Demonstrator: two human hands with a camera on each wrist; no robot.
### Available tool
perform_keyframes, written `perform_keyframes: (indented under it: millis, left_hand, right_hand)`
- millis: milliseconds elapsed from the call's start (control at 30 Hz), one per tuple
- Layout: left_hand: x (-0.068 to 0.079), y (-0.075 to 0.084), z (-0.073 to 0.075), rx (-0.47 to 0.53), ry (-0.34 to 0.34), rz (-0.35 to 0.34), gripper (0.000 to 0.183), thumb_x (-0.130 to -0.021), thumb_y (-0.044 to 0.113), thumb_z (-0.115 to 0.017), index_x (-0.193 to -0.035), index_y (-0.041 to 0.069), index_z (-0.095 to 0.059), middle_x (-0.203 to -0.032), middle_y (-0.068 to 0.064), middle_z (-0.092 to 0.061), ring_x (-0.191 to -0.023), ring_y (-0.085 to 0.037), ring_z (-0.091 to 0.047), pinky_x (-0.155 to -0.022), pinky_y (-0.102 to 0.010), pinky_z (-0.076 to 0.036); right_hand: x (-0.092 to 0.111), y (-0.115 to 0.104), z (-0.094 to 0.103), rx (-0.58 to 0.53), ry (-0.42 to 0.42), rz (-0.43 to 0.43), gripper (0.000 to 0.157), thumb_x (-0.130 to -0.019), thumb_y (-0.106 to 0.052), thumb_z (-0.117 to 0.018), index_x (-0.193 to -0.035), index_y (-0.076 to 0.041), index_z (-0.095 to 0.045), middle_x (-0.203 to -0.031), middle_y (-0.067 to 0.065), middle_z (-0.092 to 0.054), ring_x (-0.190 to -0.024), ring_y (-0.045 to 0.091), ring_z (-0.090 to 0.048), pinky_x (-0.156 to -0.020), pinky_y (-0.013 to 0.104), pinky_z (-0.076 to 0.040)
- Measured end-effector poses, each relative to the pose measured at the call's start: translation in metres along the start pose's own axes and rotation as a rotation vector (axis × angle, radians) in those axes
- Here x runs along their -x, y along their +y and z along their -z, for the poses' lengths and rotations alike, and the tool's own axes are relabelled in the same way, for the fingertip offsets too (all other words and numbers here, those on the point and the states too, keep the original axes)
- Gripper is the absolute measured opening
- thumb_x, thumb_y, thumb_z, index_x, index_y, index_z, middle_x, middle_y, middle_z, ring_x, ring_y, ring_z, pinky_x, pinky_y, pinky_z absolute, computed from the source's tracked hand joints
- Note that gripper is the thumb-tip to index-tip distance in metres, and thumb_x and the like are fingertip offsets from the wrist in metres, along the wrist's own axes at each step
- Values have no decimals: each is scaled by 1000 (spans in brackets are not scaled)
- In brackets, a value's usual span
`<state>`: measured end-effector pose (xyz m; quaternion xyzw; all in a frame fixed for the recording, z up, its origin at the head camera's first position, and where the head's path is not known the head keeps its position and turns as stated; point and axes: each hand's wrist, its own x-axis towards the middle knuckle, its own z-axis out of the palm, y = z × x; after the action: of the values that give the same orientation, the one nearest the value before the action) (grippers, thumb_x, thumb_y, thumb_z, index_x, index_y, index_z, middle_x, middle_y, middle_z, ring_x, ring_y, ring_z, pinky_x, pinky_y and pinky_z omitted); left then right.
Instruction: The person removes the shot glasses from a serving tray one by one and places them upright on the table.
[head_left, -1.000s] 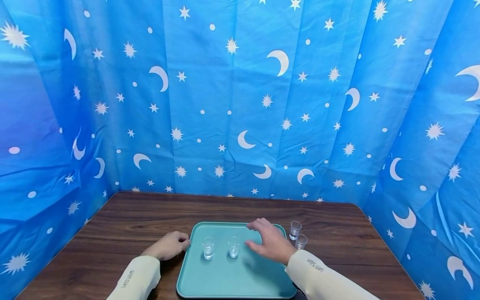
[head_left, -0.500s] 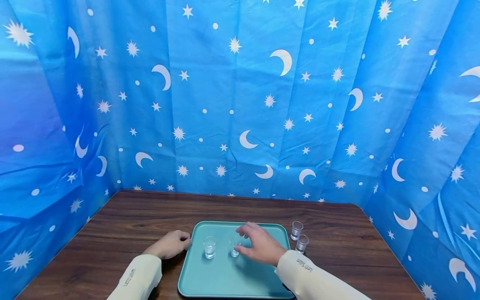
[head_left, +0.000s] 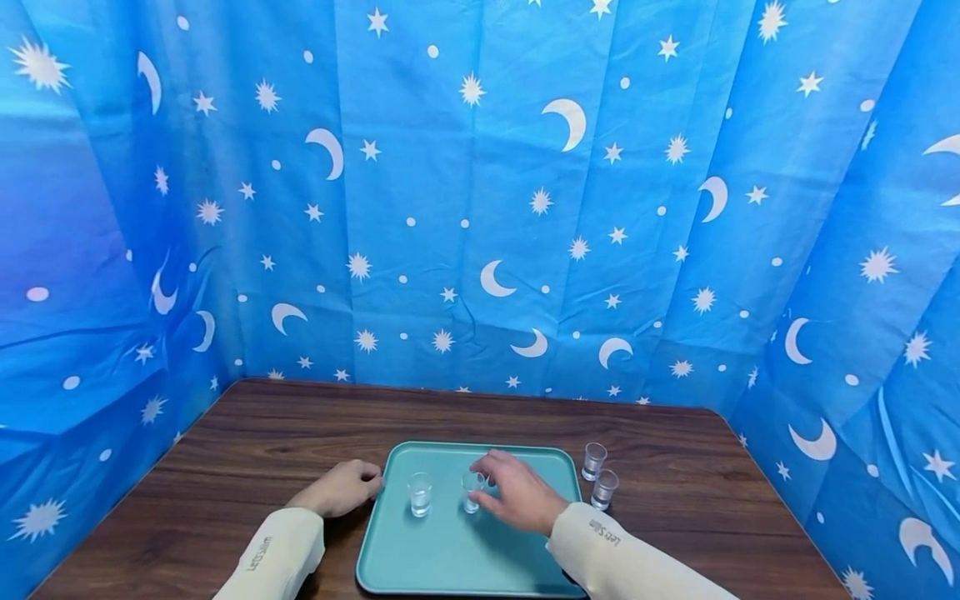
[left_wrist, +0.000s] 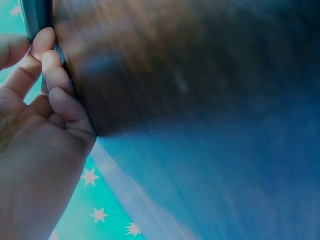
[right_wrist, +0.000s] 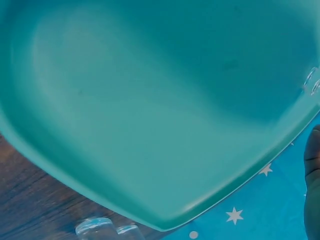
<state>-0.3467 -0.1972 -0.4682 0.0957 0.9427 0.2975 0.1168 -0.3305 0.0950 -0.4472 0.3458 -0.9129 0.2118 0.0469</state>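
Several clear shot glasses are in the head view. On the green tray (head_left: 450, 567) stand two: a left shot glass (head_left: 420, 496) and a middle shot glass (head_left: 472, 482). My right hand (head_left: 525, 493) has thumb and fingers around the middle one, pinching it from the right; part of that glass is hidden. Beside the tray's left rim, my left hand (head_left: 341, 489) rests with curled fingers, its thumb and forefinger gripping the edge. The left wrist view has this hand (left_wrist: 45, 110) at a strip of the tray (left_wrist: 37, 17). In the right wrist view, only part of the right hand (right_wrist: 312, 185) appears.
To the right of the tray, a farther shot glass (head_left: 594, 462) and a nearer shot glass (head_left: 604, 490) stand close together on the dark wooden table (head_left: 675, 500). A blue curtain (head_left: 420, 183) with white moons and stars surrounds the table's back and sides.
My right hand has moved left over the tray and closed its thumb and fingers around the middle shot glass. My left hand has stayed at the tray's left edge.
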Motion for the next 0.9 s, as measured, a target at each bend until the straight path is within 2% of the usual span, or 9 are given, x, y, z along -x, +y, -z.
perform_keyframes:
  millis: [233, 600, 900]
  left_hand:
    - [-4, -2, -3, -2, -8, 1, 26, -89, 23, -43, -68, 12, -53, -62, -3, -46, -55, -18, -42, -51, -32, -32]
    - [-5, -1, -2, 10, -27, 8, 27, -90, 24, -43, -68, 12, -53, -61, -3, -47, -55, -18, -43, -51, -33, -32]
    - [-4, -1, -3, -17, 33, -5, 27, -88, 22, -45, -63, 13, -50, -58, -3, -46, -53, -18, -42, -51, -31, -32]
  right_hand:
    - [9, 4, 7, -29, -3, -14, 36, -83, -37, -53, -113, -16, -52, -96, -7, -50, -82, 6, -49, -68, 25, -42]
    - [41, 25, 29, -6, 34, -11, 32, -85, -32, -53, -112, -16, -51, -94, -4, -51, -81, 9, -50, -68, 27, -42]
    - [63, 44, 42, 27, 39, -19, 31, -84, -29, -54, -113, -18, -50, -96, -4, -51, -81, 8, -50, -67, 26, -42]
